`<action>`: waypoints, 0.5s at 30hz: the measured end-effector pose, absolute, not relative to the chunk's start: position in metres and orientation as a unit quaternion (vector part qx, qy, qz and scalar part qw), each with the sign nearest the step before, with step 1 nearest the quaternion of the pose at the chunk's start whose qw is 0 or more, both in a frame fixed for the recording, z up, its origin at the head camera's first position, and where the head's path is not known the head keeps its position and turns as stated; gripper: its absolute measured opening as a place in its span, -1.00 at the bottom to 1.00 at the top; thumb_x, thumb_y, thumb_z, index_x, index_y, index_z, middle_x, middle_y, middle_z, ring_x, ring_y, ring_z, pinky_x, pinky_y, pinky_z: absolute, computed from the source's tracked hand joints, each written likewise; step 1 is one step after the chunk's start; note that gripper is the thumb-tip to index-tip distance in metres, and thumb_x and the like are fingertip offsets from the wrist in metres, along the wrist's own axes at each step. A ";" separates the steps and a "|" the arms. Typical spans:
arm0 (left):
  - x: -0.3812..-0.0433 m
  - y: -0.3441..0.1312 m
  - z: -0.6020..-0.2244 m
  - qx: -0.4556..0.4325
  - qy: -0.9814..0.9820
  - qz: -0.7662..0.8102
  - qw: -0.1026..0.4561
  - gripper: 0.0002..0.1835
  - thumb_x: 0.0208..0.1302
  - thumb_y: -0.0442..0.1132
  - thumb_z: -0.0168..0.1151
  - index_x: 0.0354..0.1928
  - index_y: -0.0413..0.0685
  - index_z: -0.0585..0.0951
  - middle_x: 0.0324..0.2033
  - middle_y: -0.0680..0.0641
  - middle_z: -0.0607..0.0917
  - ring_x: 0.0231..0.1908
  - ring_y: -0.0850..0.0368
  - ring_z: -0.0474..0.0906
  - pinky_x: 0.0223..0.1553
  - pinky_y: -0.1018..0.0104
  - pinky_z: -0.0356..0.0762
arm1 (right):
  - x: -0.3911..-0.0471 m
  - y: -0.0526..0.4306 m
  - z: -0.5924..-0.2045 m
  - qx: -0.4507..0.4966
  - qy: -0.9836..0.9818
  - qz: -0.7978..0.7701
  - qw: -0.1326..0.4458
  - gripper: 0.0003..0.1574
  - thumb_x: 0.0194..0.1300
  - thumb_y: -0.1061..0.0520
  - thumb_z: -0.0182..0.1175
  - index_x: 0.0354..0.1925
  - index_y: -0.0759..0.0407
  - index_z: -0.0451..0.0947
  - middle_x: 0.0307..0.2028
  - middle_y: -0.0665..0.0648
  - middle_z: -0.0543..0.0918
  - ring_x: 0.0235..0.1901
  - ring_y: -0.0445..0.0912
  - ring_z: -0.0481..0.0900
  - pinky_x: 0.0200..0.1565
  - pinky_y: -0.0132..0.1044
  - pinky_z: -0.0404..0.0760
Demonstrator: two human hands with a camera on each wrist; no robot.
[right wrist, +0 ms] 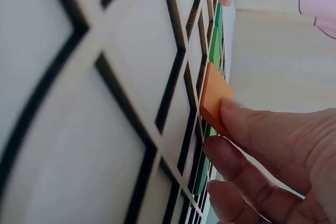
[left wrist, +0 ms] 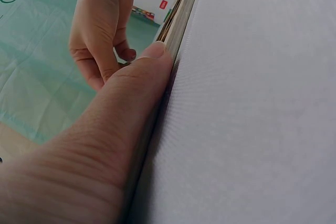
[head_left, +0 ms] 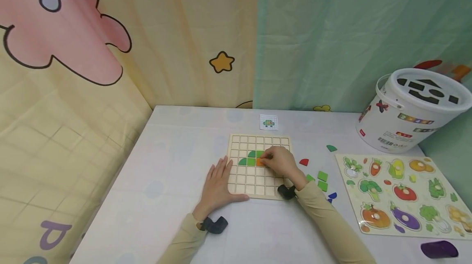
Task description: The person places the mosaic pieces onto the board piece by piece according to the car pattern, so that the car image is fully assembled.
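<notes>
Orange square tile [right wrist: 215,93] is held at the gridded board [head_left: 259,180], next to a green square tile [head_left: 251,161] in the same row and directly on the near side of another. It is pinched by the right hand's grip [head_left: 282,161], the thumb on its face and a finger curled near its edge, apparently so that its far edges are left free for alignment; whether it is seated cannot be told. The left hand [head_left: 217,182] is found unclenched, its fingers extended at the board's left side and its thumb laid along the near edge, presumably to brace against sliding. Darker green quarter-rounds [head_left: 242,162] are set at the left end of both filled rows, curved edges turned outward. A picture card [head_left: 268,122] is placed beyond the board on the counter [head_left: 177,153], probably where it can be read uncovered. A red quarter-round [head_left: 304,162] and spare green squares [head_left: 322,175] are laid to the right, judged convenient for picking up.
</notes>
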State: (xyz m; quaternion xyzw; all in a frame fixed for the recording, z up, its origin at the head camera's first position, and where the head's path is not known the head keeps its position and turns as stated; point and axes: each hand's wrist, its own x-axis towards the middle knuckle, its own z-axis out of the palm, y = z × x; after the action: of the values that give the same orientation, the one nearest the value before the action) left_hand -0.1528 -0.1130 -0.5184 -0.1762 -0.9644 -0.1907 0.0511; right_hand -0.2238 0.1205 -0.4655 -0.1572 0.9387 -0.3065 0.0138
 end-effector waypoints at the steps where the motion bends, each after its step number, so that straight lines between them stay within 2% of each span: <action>1: -0.153 -0.113 -0.518 -0.176 -0.964 -0.190 0.052 0.32 -0.25 0.57 0.23 0.45 -0.18 0.09 0.44 -0.18 0.02 0.42 -0.06 -0.13 0.36 0.00 -0.18 | -0.224 0.120 -0.465 -0.160 0.940 -0.303 0.010 -0.91 0.15 0.07 0.37 -0.42 0.06 0.72 -0.43 -0.08 0.67 -0.37 -0.16 0.57 -0.30 -0.20 0.56; 7: -0.154 -0.113 -0.519 -0.175 -0.965 -0.189 0.052 0.33 -0.25 0.58 0.20 0.45 -0.17 0.09 0.44 -0.18 0.02 0.42 -0.06 -0.13 0.36 0.01 -0.18 | -0.225 0.118 -0.464 -0.164 0.944 -0.285 0.000 -0.85 0.14 0.06 0.38 -0.50 0.05 0.67 -0.54 -0.11 0.62 -0.50 -0.21 0.49 -0.42 -0.26 0.51; 15: -0.154 -0.113 -0.520 -0.178 -0.964 -0.188 0.060 0.32 -0.25 0.59 0.20 0.44 -0.18 0.11 0.44 -0.19 0.04 0.42 -0.07 -0.12 0.36 0.00 -0.16 | -0.225 0.118 -0.466 -0.153 0.952 -0.263 0.009 -0.77 0.14 0.04 0.38 -0.59 0.02 0.61 -0.61 -0.12 0.55 -0.56 -0.20 0.44 -0.49 -0.29 0.45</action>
State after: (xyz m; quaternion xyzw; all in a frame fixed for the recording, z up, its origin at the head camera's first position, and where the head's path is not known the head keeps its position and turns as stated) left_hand -0.1536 -0.1132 -0.5198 -0.1782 -0.9640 -0.1878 0.0602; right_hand -0.2248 0.1177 -0.4655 -0.1532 0.9525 -0.2632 0.0088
